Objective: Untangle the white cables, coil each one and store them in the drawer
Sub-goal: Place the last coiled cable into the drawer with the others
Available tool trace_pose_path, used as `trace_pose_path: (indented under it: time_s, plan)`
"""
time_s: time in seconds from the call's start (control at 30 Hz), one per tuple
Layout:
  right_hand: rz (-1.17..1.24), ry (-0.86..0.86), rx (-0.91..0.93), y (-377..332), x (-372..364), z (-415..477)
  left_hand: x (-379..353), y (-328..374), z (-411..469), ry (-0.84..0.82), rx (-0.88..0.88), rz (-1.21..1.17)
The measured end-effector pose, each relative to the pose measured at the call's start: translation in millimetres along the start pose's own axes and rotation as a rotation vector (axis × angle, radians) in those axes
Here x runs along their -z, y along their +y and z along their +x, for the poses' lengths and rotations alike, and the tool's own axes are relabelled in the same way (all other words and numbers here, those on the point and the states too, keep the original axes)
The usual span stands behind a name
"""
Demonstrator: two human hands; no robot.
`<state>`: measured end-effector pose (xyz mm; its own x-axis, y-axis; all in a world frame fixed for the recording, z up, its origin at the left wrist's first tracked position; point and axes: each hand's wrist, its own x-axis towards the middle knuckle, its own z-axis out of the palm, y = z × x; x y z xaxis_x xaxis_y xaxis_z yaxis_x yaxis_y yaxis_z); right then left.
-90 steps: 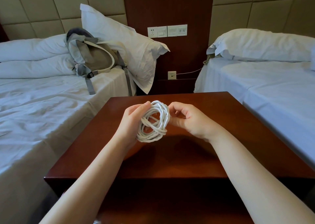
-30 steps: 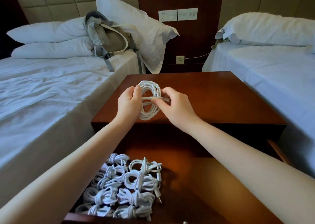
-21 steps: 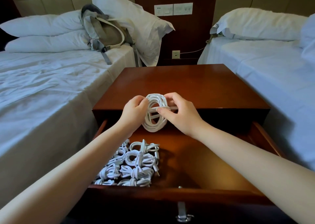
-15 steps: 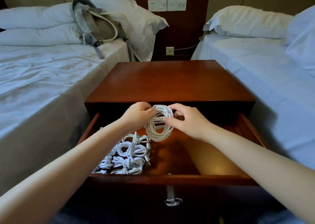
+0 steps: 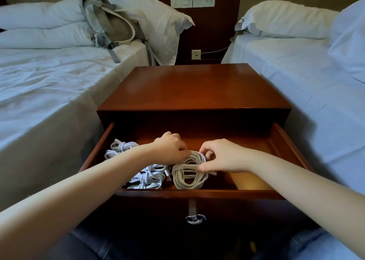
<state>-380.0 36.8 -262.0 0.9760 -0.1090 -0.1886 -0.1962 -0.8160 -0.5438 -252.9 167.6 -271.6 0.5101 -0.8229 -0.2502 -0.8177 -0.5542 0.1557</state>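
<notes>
The nightstand's open drawer (image 5: 288,141) is pulled out toward me. A coiled white cable (image 5: 188,175) lies flat on the drawer floor near its front. My left hand (image 5: 171,148) grips the coil's far left rim. My right hand (image 5: 221,157) pinches the wrapped strand across the coil's right side. Several smaller coiled white cables (image 5: 150,177) fill the drawer's left part, partly hidden under my left forearm.
The nightstand top (image 5: 193,87) is bare polished wood. Beds (image 5: 49,85) flank it on both sides. A grey backpack (image 5: 110,24) leans on pillows at the left. The drawer's right half is bare wood. A metal pull (image 5: 194,218) hangs on the drawer front.
Both hands carried the coiled cable from above the nightstand top down into the open drawer. It now lies flat beside the stored coils.
</notes>
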Motion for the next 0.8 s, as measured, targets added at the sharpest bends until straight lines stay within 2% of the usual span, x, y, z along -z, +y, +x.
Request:
trace_pose_path:
  time_s: [0.17,0.37,0.47,0.63,0.8]
  plan:
    - [-0.030,-0.043,-0.011,-2.3,0.1,0.7,7.7,2.2,-7.3,0.071,-0.050,0.053]
    - [-0.165,-0.028,-0.009,-5.0,-1.5,1.0,6.3,-0.1,-5.7,0.140,-0.072,0.012]
    - [-0.155,-0.033,-0.018,-6.2,3.9,-1.3,8.0,-1.8,-4.5,0.173,-0.071,-0.014]
    - [-0.135,0.113,-0.002,-14.1,15.8,-9.9,22.7,-2.1,-14.8,0.288,-0.076,-0.171]
    - [-0.114,0.237,0.035,-26.0,15.6,-26.3,29.8,5.8,-46.0,0.486,-0.130,-0.322]
